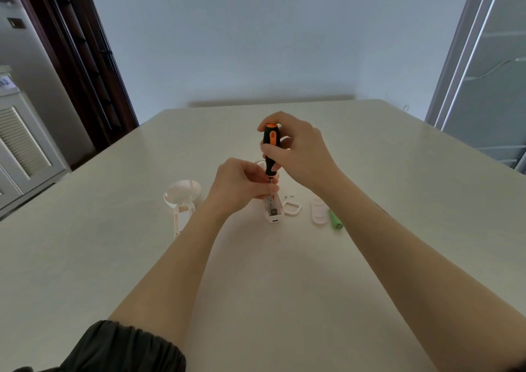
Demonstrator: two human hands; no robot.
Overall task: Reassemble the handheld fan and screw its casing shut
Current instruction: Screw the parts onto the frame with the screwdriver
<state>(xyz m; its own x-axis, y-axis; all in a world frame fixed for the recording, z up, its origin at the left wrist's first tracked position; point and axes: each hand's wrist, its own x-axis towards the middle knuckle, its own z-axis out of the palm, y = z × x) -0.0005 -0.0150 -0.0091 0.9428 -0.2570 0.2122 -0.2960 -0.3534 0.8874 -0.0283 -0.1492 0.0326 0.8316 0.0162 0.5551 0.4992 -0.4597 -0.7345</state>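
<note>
Head view: at the centre of the surface (113, 257) the right hand (299, 152) wraps its grip round an upright screwdriver (270, 152), tip down in the open fan body (273, 212). The left hand (242, 183) pinches the shaft. A casing half (182, 198) lies at 9 o'clock, a battery (335, 220) at 3 o'clock.

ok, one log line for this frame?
right hand: grips screwdriver upright | left hand: steadies fan casing | battery: loose on table
</note>
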